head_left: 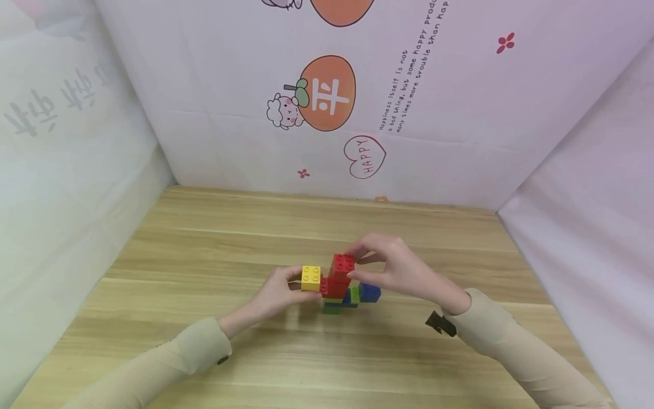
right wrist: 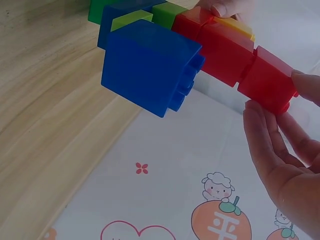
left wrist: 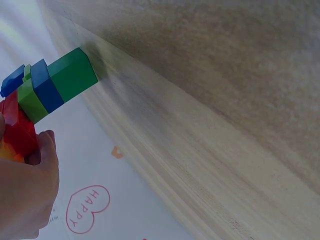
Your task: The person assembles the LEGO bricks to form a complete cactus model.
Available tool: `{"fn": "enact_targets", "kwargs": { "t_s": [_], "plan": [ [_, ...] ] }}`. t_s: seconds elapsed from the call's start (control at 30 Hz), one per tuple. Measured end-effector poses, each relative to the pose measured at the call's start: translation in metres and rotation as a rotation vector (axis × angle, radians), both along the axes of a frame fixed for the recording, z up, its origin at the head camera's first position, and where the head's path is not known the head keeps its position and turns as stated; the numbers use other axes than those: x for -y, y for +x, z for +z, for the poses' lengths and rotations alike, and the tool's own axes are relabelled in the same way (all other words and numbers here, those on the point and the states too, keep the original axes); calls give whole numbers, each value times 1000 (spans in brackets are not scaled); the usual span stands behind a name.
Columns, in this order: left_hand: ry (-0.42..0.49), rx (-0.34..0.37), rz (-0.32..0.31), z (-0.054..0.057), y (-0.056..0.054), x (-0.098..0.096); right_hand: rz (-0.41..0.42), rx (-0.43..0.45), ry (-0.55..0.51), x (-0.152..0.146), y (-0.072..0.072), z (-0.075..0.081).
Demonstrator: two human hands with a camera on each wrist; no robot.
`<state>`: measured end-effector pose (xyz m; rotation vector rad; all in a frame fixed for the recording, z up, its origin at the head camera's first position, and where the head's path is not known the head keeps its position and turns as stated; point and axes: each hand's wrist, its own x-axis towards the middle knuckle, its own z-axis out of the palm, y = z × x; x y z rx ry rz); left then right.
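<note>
A small tower of toy building bricks stands on the wooden table, its green brick (left wrist: 74, 75) lowest. Above that come a blue brick (left wrist: 46, 86) and a light green brick (left wrist: 32, 102). Red bricks (right wrist: 215, 45) rise over them, and a blue brick (right wrist: 147, 65) juts out at one side. My left hand (head_left: 273, 292) grips the tower between thumb and fingers at the yellow brick (head_left: 310, 278) and the red one beside it. With thumb and fingertips, my right hand (head_left: 395, 267) pinches the top red brick (right wrist: 268, 80); a narrow seam shows under it.
The wooden table (head_left: 286, 363) reaches to a white printed cloth (head_left: 225, 130) at the back. More white cloth hangs at the left (head_left: 66, 147) and right (head_left: 592, 210) sides. A black piece (head_left: 440, 324) shows at the right sleeve's cuff.
</note>
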<state>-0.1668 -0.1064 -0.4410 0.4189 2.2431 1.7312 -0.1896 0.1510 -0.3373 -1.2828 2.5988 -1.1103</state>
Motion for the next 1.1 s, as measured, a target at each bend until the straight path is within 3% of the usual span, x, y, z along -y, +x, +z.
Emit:
{"fn": "enact_targets", "kwargs": {
  "t_s": [0.5,1.1],
  "plan": [
    [-10,-3,12,2,1,0,21,-45,11,7,2,2],
    [-10,-24,3,1,0,1,18,8,43,13,0,7]
  ]
}}
